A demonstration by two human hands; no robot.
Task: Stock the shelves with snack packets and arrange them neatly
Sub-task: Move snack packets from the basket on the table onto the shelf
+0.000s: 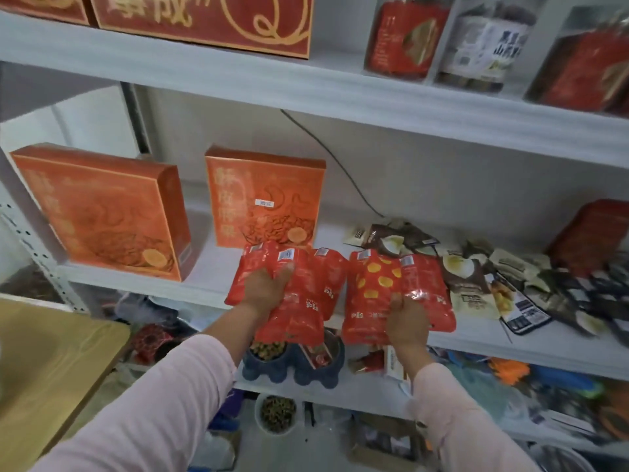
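My left hand (pixel 267 289) grips a bundle of red snack packets (pixel 306 294) at the front edge of the middle shelf (pixel 211 284). My right hand (pixel 406 321) holds a second bundle of red packets (pixel 374 294), one with yellow dots, just to the right. Both bundles overhang the shelf edge, their tops over the shelf. To the right lies a loose heap of brown, cream and black snack packets (pixel 503 284).
Two orange boxes (pixel 102 212) (pixel 263 199) stand at the left of the middle shelf, a dark red box (pixel 592 233) at its right. Jars (pixel 405 35) and red cartons (pixel 200 22) fill the upper shelf. Bowls (pixel 292 362) sit on the shelf below. A wooden surface (pixel 51 369) lies left.
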